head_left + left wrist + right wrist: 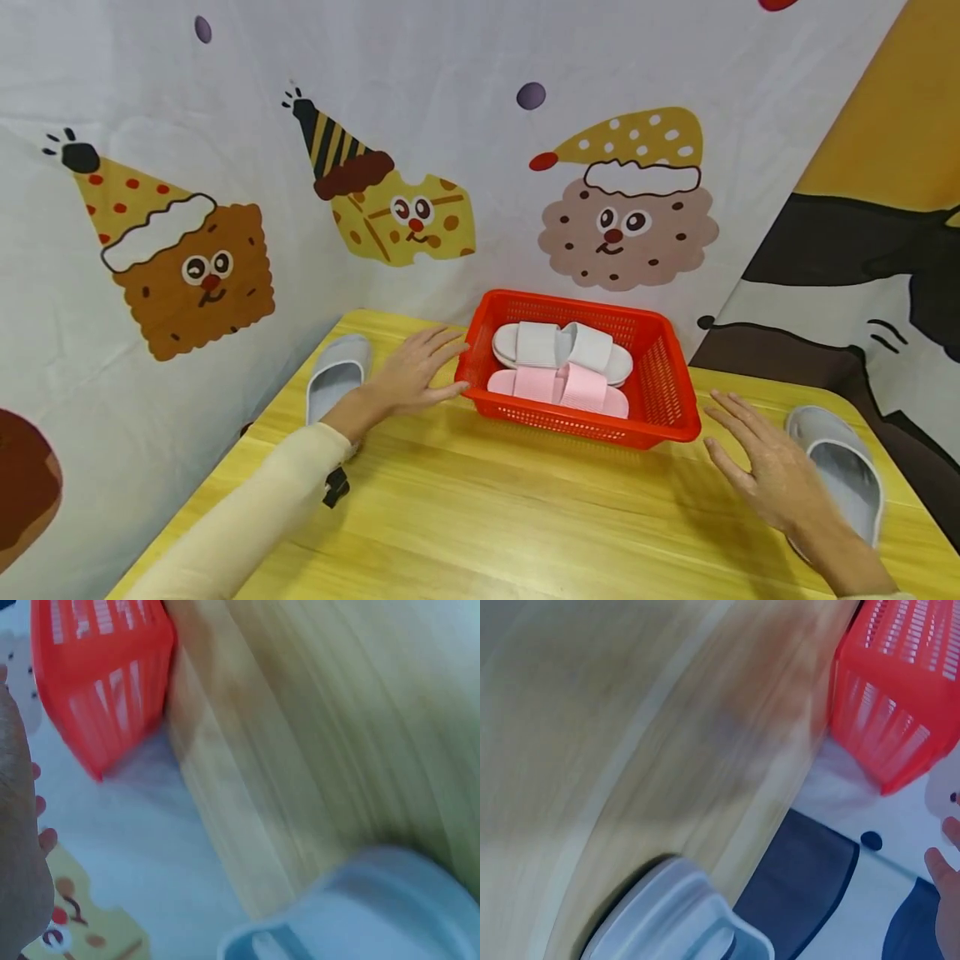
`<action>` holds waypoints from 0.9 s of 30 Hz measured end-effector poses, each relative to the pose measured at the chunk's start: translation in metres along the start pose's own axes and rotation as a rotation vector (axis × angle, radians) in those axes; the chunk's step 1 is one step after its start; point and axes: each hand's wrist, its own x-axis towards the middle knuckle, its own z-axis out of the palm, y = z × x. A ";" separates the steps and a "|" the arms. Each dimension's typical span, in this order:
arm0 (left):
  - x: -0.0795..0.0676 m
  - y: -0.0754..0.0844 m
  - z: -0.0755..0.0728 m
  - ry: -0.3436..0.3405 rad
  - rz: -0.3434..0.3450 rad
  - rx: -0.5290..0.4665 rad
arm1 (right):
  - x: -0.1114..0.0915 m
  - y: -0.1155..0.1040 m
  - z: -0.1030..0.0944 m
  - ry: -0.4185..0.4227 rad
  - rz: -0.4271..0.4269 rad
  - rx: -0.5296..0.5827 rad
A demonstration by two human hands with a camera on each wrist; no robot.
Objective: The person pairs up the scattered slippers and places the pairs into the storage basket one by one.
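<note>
A grey closed-toe slipper [335, 383] lies beside the left hand [408, 375], fingers outstretched, empty, near a red slotted plastic basket [657, 383] on the yellow wooden table [487, 508]; only the head view shows white strapped slippers [537, 343] and pink strapped slippers [582, 387] inside; the right hand [776, 475], empty, fingers spread, is beside another grey slipper [851, 479]

Left-side grey closed-toe slipper [335, 377]: partly behind bare left hand [408, 375]. Small black object [336, 487] by cream sleeve [255, 500]: can't tell what. Left wrist view: red perforated plastic basket [97, 656] blurred, cropped at top.
</note>
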 end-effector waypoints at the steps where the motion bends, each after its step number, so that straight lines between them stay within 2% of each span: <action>1: -0.004 -0.005 -0.001 -0.004 -0.015 0.006 | -0.001 0.002 -0.001 0.006 -0.002 0.000; 4: -0.016 -0.018 -0.005 -0.038 -0.082 -0.009 | -0.004 0.009 -0.003 0.015 -0.004 -0.009; 10: -0.043 -0.039 -0.014 -0.129 -0.283 -0.042 | -0.012 0.024 -0.003 0.002 0.012 -0.019; 12: -0.051 -0.046 -0.017 -0.133 -0.306 -0.036 | -0.015 0.029 -0.003 -0.007 0.016 -0.035; 18: -0.072 -0.068 -0.017 -0.153 -0.308 0.043 | -0.028 0.045 -0.003 -0.050 0.082 -0.037; 22: -0.087 -0.080 -0.017 -0.183 -0.371 0.040 | -0.035 0.060 -0.004 -0.058 0.148 -0.028; 27: -0.104 -0.091 -0.015 -0.223 -0.483 0.038 | -0.041 0.081 -0.001 -0.072 0.207 -0.086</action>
